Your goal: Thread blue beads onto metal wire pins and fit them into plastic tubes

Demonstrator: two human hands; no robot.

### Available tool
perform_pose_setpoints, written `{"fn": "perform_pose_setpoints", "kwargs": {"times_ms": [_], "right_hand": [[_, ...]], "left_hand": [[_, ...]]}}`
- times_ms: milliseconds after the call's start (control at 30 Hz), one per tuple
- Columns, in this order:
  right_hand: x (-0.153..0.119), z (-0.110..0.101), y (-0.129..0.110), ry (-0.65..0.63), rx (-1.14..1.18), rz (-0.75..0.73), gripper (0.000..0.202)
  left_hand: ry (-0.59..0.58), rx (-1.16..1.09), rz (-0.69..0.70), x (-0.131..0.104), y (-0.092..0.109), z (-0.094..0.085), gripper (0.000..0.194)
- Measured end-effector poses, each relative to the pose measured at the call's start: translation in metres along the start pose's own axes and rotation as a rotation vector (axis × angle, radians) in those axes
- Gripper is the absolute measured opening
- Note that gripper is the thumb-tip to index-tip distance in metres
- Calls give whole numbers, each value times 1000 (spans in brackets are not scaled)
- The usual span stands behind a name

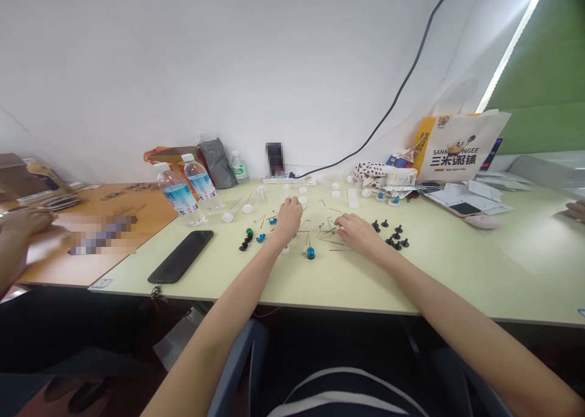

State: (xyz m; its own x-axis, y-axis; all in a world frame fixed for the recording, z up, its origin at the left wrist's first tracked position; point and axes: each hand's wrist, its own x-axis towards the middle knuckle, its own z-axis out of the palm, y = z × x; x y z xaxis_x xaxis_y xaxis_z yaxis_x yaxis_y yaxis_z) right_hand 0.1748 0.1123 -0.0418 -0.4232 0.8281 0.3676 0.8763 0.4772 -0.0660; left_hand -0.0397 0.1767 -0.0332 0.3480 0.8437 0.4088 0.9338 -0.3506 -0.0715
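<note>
Over the pale green table (365, 289), my left hand (289, 217) has its fingers bent down beside thin metal rods; what its fingertips hold, if anything, is hidden. My right hand (355, 229) reaches in from the right, fingers curled at the edge of a pile of thin rods (323, 229), and its grip is too small to make out. Between the hands and nearer the front stands a blue round part (311, 253) with thin rods. Smaller blue pieces (261, 238) and a green piece (249, 231) are left of my left hand. Several black knobs (397, 242) lie right of my right hand.
A black phone (181, 256) and two water bottles (180, 199) are at the left. White caps and clear tubes (248, 208) stand behind my hands. A paper bag (459, 147) is at the back right. Other people's hands (25, 228) show at both sides.
</note>
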Motion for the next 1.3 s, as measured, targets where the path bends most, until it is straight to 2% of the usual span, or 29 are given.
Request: {"fn": "perform_pose_setpoints", "kwargs": {"times_ms": [100,200,267,333,433,633,800,900,1000,1100,1200,1300], "right_hand": [[-2,-7,-5,149,5,25,36],[-3,-12,-12,188,38,22,48],[-2,-10,-15,178,67,-27,46],[-1,-5,-15,163,96,-97,37],[0,2,-13,153,160,-128,29],[-2,1,-12,171,270,-50,28],[-1,-1,-15,149,311,-53,30],[-2,-2,-15,136,368,-10,33],[-2,-3,-13,138,399,41,33],[-3,-4,-12,155,406,44,32],[-3,-4,-12,174,405,39,29],[-4,-4,-13,217,400,47,26]], "left_hand": [[78,-158,100,-1,1,-12,20],[-14,-312,300,-9,6,-24,23],[-60,-349,411,-15,11,-29,22],[-61,-379,438,-19,15,-32,22],[-72,-472,383,-20,19,-34,23],[-76,-691,239,-17,18,-33,19],[-114,-744,283,-20,20,-30,18],[-151,-741,269,-20,17,-37,17],[-145,-696,201,-23,5,-50,29],[-1,-571,42,-38,-11,-62,25],[-11,-415,-88,-68,-17,-68,24],[-35,-283,-147,-101,-13,-67,24]]}}
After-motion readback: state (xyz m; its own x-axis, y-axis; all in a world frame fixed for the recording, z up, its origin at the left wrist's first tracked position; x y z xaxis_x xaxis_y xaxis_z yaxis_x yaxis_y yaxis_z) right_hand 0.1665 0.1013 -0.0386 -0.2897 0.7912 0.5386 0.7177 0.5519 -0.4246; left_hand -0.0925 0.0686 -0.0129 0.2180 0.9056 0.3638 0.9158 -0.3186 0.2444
